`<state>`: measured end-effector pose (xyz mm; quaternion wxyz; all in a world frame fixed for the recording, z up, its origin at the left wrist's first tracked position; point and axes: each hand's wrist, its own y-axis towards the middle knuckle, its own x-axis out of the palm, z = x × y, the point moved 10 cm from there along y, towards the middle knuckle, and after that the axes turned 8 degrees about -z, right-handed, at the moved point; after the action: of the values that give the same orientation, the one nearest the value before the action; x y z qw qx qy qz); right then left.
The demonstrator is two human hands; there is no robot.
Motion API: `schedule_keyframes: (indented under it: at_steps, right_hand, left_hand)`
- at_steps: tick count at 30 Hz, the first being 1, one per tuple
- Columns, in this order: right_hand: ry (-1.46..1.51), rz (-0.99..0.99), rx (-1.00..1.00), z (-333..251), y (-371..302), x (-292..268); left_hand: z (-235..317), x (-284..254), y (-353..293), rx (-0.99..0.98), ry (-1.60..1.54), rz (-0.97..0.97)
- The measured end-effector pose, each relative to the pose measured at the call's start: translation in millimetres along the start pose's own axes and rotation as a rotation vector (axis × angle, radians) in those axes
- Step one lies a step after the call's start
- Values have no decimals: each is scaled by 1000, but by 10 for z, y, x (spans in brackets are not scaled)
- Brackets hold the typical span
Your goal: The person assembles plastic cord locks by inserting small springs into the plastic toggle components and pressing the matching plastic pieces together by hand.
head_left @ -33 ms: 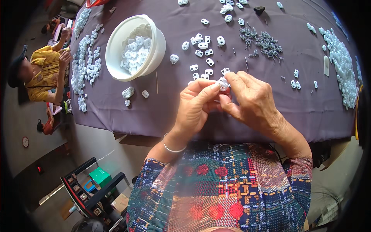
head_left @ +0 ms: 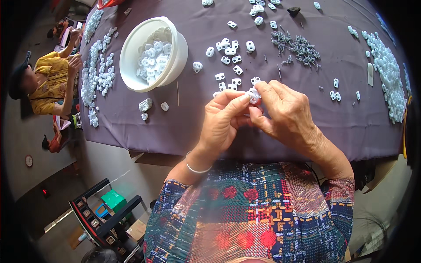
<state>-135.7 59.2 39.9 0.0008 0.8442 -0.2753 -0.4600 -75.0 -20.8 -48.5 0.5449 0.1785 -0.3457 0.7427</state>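
Note:
Near the front of the table, my left hand (head_left: 226, 115) pinches a small white two-holed plastic cord lock (head_left: 253, 97) between thumb and fingers. Pressed against its other side are the thumb and fingertips of my right hand (head_left: 285, 109), closed on the same piece. Fingertips cover part of it, so any smaller part inside cannot be made out. Just beyond my hands lie several loose white cord-lock pieces (head_left: 237, 81) with two holes. Farther off to the right is a heap of small grey metal pieces that look like springs (head_left: 303, 50).
A white tub (head_left: 179, 52) partly filled with white pieces stands left of centre. Piles of white pieces (head_left: 98, 72) spread along the left side, with another pile (head_left: 391, 79) at the right edge. A grey stone-like lump (head_left: 145, 104) lies before the tub. A co-worker in yellow (head_left: 50, 74) sits at left.

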Motion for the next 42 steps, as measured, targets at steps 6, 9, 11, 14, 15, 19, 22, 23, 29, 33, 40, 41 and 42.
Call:
schedule_keyframes:
  at_steps: [6,9,11,14,15,19,22,23,29,33,40,41,42]
  right_hand:
    - [-21,-38,-1,27,-25,41]
    - [-4,-53,-13,24,-27,56]
    - [9,-59,-10,26,-23,60]
    - [4,-62,11,43,-16,57]
    - [-12,-74,19,55,-18,73]
    - [-32,-91,21,86,-22,93]
    - [-31,-141,20,88,-16,136]
    - [-32,-141,24,94,-22,135]
    - [22,-158,-2,101,-43,195]
    - [29,-180,-5,107,-42,258]
    - [55,-163,-26,104,-38,269]
    - [56,-165,-24,109,-41,278]
    - [50,-168,-22,110,-46,290]
  left_hand:
    - [-63,14,-6,-53,-86,-28]
    - [-27,33,4,-52,47,-63]
    - [15,46,8,-18,73,-69]
    - [-14,39,11,-13,66,-25]
    - [-28,32,11,-16,64,-24]
    - [-52,40,16,-14,42,-48]
    - [-55,34,11,-19,70,-40]
    - [-62,38,15,-21,73,-38]
    - [5,36,-2,12,222,10]
    - [-10,13,-13,40,268,19]
    - [11,-5,-25,102,306,48]
    - [19,-4,-25,115,314,48]
    - [13,-7,-25,112,313,49]
